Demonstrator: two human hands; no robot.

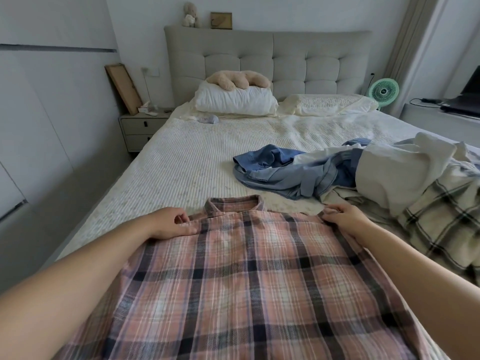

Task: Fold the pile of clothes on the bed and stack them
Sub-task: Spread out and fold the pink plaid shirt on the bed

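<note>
A pink plaid shirt lies spread flat across the lower middle of the frame on the bed, collar pointing up the frame toward the headboard. The left hand sits at the shirt's left shoulder, just left of the collar, with its fingers curled and pinching the cloth at the shoulder seam. The right hand is at the shirt's right shoulder, its fingers bent and gripping a fold of the fabric there. Both forearms reach in from the lower corners of the frame and lie over the shirt's sides.

To the right of centre, above the shirt, a crumpled blue denim garment lies on the bedcover. It touches a heap at the right edge made up of a cream cloth and a white checked garment with dark lines, the cream piece resting on top of the checked one.

At the upper middle, a white pillow carries a beige plush toy, with a second flatter pillow beside it on the right. A small blue-grey item lies just below the white pillow. A nightstand stands at the left of the bed, and a green fan stands at the upper right.
</note>
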